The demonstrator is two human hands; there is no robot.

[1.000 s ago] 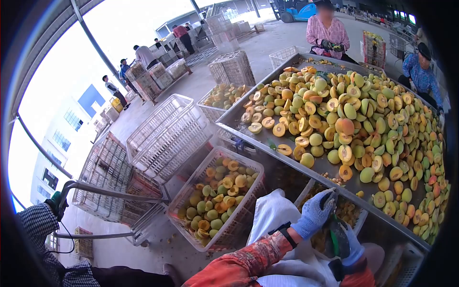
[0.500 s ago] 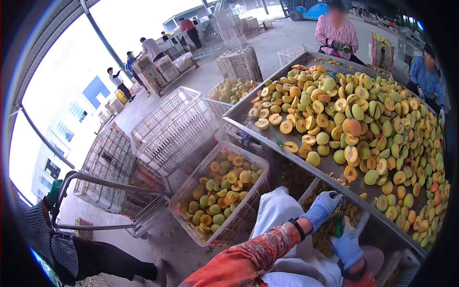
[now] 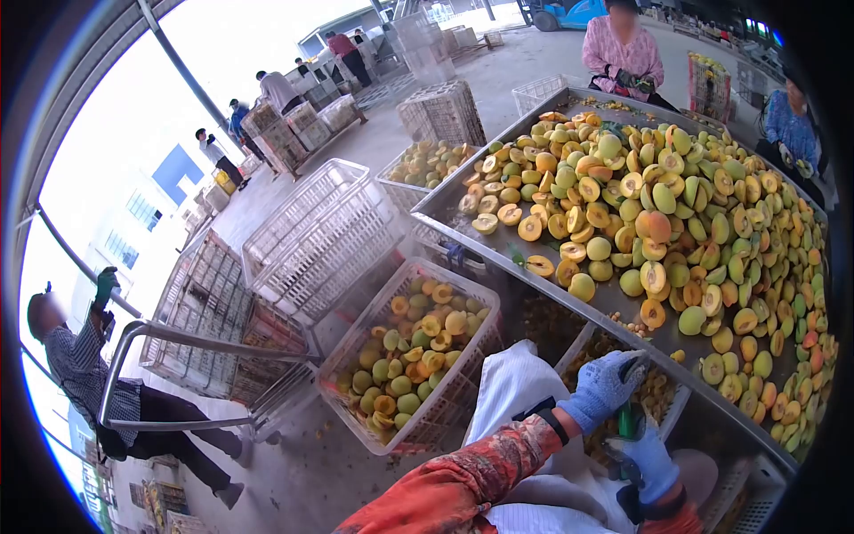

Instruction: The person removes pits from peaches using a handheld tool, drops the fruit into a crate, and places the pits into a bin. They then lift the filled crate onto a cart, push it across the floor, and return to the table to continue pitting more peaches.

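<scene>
Curled right hand (image 3: 652, 458) seemingly gripping a green tool (image 3: 627, 422), probably light and stiff, held by its handle. Left hand (image 3: 603, 390), fingers bent together at the metal table's (image 3: 480, 242) near edge; anything pinched is unclear. Beyond that edge, heaped fruit halves (image 3: 653, 277): likely light, slippery when cut, best gripped by the skin.

Left hand (image 3: 607, 389) and right hand (image 3: 651, 458): pale blue gloves; left sleeve (image 3: 494, 463) orange-red, dark mottling; tool (image 3: 630, 422) green; cloth (image 3: 511, 384) white, thin stripes; worktop (image 3: 614, 304) silver-grey; fruit (image 3: 663, 198) yellow-green skins, orange-yellow cut faces; shirt (image 3: 623, 53) near far-left corner pink, patterned; top (image 3: 792, 126) past far edge blue, patterned
</scene>
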